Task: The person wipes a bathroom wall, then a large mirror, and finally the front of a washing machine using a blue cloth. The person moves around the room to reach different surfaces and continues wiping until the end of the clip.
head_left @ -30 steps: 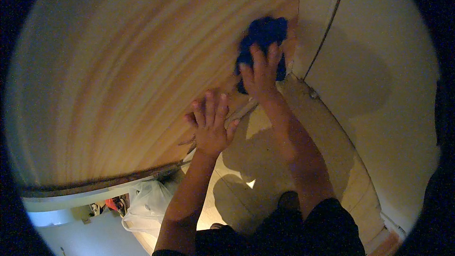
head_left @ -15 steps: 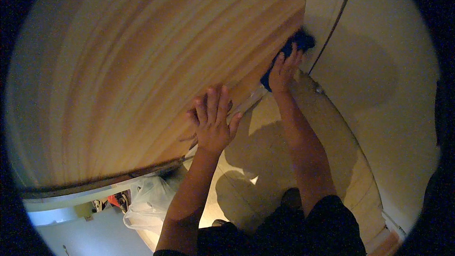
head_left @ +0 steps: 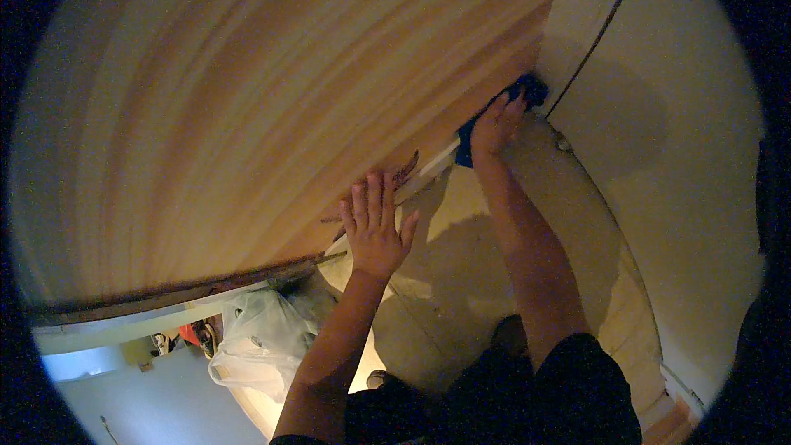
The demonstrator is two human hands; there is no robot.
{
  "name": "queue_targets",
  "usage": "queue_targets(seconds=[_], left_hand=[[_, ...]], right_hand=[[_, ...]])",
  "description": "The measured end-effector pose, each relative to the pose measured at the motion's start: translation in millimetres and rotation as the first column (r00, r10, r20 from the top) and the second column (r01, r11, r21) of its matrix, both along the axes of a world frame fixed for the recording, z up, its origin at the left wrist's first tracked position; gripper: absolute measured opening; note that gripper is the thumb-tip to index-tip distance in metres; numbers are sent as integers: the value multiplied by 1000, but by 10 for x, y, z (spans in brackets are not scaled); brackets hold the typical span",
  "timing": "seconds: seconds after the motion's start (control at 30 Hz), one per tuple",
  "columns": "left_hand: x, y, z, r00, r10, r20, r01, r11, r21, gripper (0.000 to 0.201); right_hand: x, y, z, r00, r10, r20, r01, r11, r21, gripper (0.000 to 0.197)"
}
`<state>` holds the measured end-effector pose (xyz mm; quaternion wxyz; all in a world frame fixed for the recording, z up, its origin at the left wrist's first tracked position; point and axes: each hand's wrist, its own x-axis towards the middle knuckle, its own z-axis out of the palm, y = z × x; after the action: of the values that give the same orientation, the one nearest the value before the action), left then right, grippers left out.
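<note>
A large panel with an orange and yellow wood-like grain [head_left: 313, 82] rises in front of me. My left hand [head_left: 379, 231] rests against its lower edge with the fingers stretched out and spread, holding nothing. Just beside those fingertips, a dark jagged mark [head_left: 406, 168] shows on the panel. Farther right, my right hand [head_left: 497, 125] is closed over a dark blue cloth [head_left: 531, 89] and presses it along the bottom of the panel, close to the corner. Part of the cloth is hidden beneath that hand.
A pale wall [head_left: 684, 173] meets the panel's right side, with a dark cable or seam [head_left: 597, 41] running down it. Light floor tiles [head_left: 453, 280] lie below my arms. At the lower left sits a whitish plastic bag [head_left: 259, 338], near some small red and black items [head_left: 194, 336].
My left hand has slid slightly down and lies flatter, uncovering the dark mark. My right hand and the cloth appear a little lower. The whole view has shifted somewhat.
</note>
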<state>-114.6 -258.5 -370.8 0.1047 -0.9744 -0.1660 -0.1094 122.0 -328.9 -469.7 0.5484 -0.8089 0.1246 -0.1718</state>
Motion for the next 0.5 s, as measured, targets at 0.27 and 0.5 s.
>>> queue_targets(seconds=[0.27, 0.5], left_hand=[[-385, 60, -172, 997, 49, -56, -54, 995, -82, 67], [-519, 73, -351, 997, -6, -83, -14, 973, -232, 73]], right_hand=[[-845, 382, -130, 992, 118, 42, -119, 993, 21, 47], [-1241, 475, -113, 966, 247, -80, -245, 969, 36, 53]])
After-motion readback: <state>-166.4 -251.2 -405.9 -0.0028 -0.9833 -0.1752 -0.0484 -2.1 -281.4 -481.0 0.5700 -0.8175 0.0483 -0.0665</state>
